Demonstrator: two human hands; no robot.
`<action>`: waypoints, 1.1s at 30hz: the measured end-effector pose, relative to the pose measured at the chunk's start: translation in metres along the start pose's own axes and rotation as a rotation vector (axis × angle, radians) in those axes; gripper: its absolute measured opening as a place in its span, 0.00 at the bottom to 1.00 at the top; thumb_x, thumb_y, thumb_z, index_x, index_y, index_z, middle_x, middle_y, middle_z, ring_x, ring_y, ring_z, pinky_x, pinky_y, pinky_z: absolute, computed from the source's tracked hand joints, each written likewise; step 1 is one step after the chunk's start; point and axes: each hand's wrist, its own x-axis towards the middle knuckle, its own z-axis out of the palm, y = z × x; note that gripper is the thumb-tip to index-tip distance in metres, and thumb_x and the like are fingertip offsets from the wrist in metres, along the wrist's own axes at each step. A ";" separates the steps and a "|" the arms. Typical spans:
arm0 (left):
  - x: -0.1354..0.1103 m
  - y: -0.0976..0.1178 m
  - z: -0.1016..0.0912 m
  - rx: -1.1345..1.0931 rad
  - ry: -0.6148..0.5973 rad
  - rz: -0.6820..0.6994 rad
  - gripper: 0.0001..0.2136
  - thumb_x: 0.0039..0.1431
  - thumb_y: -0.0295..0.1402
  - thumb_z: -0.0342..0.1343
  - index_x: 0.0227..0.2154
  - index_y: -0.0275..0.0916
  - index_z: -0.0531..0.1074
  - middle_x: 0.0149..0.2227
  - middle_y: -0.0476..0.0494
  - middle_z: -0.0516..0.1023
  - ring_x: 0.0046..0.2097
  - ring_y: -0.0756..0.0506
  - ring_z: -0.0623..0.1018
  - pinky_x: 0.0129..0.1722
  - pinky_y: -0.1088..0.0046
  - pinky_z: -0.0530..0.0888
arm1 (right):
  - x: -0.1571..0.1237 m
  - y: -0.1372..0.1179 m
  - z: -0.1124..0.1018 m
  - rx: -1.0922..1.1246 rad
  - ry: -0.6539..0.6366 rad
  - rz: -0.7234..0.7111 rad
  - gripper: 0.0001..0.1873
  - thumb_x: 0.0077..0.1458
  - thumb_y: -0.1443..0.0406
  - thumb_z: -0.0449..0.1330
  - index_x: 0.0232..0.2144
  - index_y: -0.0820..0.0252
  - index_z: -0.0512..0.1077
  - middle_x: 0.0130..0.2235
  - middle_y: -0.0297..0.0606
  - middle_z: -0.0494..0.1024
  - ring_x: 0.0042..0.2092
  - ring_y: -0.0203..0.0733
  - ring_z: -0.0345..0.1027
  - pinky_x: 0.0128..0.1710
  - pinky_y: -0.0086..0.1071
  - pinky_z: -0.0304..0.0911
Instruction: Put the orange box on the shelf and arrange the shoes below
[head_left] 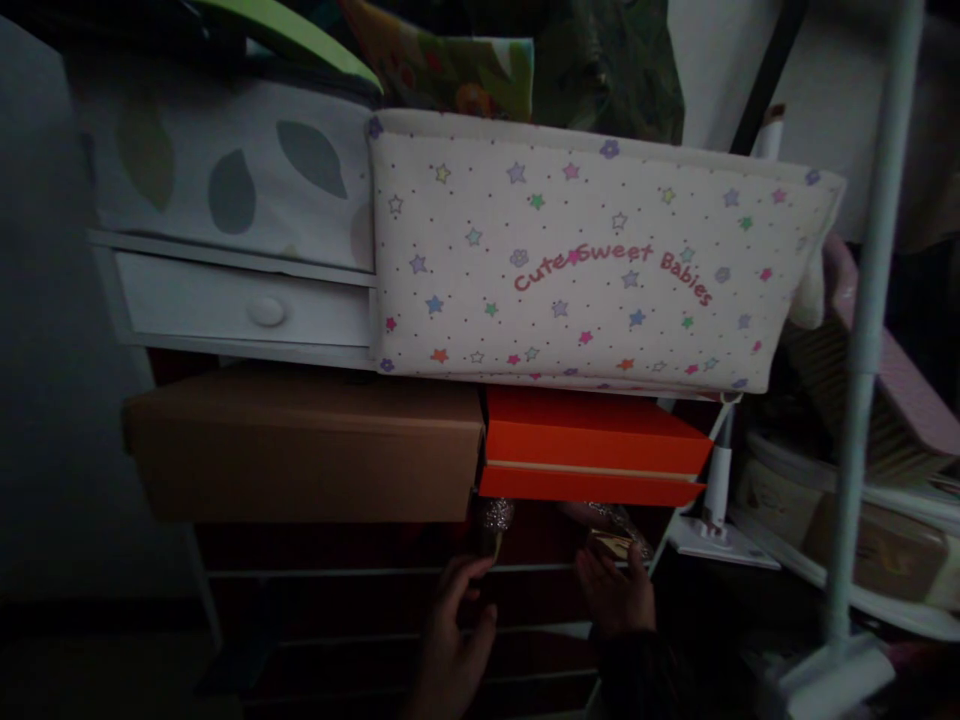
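Two glitter shoes on the dim shelf under the orange box [592, 445]. Left shoe [495, 520]: left hand [450, 640] reaches up, fingers curled loosely at its toe, touching or just short, can't tell. Right shoe [611, 535]: right hand [616, 592] spread, fingertips on it, no pinch. Judgement: light, stiff soles, glitter sheds; grab by the heel or sides. Brown box [304, 450] beside, star-print bin [592, 260] above.
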 end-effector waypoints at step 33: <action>0.005 -0.034 0.036 -0.334 -0.393 -0.155 0.43 0.47 0.25 0.55 0.66 0.44 0.41 0.70 0.49 0.36 0.69 0.43 0.42 0.66 0.60 0.52 | -0.001 0.059 0.029 -0.923 -0.183 -0.778 0.41 0.50 0.53 0.58 0.61 0.60 0.48 0.39 0.39 0.76 0.40 0.46 0.73 0.44 0.42 0.65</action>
